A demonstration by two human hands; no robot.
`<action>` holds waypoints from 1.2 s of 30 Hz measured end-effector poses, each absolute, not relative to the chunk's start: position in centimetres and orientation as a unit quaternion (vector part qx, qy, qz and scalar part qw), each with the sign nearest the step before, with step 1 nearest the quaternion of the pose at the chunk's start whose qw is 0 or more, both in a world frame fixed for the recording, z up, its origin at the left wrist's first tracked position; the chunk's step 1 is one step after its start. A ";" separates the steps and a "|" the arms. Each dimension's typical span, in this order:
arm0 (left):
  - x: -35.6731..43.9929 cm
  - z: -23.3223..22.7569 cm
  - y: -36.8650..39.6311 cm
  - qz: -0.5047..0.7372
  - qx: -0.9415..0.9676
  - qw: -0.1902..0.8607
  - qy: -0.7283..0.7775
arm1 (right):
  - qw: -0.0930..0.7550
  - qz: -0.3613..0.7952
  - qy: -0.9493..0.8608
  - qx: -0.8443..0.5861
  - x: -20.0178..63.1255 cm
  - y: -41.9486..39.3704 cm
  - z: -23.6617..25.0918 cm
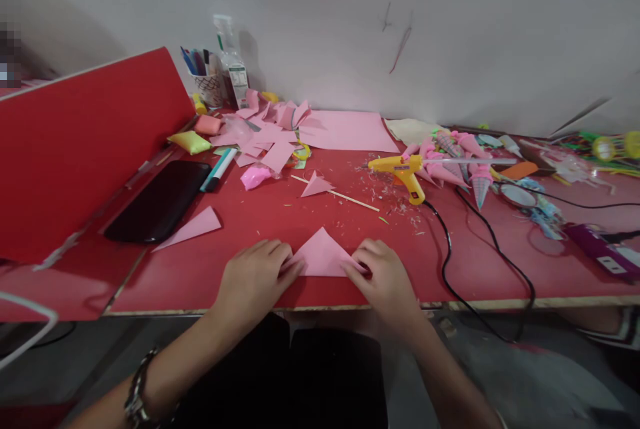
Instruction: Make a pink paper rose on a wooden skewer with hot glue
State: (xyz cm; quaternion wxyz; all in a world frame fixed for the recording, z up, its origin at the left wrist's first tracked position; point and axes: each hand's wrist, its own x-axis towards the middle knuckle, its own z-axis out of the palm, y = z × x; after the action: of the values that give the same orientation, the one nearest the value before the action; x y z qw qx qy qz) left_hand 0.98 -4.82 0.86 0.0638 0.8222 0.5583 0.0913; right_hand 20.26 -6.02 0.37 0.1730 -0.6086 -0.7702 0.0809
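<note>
A pink paper triangle (323,256) lies on the red table near its front edge, its point facing away from me. My left hand (260,276) pinches its left corner between thumb and curled fingers. At the opposite corner, my right hand (383,272) grips the paper the same way. Just beyond it are a small folded pink paper piece (316,185) and a thin wooden stick (353,200). To the left, a narrow pink paper piece (195,228) lies partly by a black phone-like slab (160,202).
A yellow glue gun (400,169) with a black cord lies right of centre. Behind it are several pink cones (450,156). Pink scraps (270,139), a pen cup (207,89) and a bottle (235,72) stand at the back. A red board (95,142) rises at left; a purple power strip (603,252) lies right.
</note>
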 end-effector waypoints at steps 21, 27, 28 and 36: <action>1.4 1.2 -4.0 0.027 0.831 0.040 0.555 | 0.107 -0.031 -0.774 -0.624 19.7 -5.5 0.4; 1.5 1.1 -4.0 0.044 0.834 0.023 0.550 | 0.087 -0.044 -0.771 -0.630 19.5 -5.5 0.6; 1.4 1.0 -4.0 0.041 0.837 0.020 0.545 | 0.084 -0.044 -0.770 -0.631 19.5 -5.5 0.6; -1.5 -0.3 -1.1 0.064 0.937 0.060 0.339 | 0.090 -0.055 -0.773 -0.625 19.5 -5.5 0.4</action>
State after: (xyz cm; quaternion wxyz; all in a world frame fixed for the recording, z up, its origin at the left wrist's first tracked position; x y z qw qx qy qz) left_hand -1.51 -1.10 -0.29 0.0597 0.9367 0.3390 0.0637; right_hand 19.52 -5.52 0.36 0.0902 -0.6255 -0.7730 -0.0554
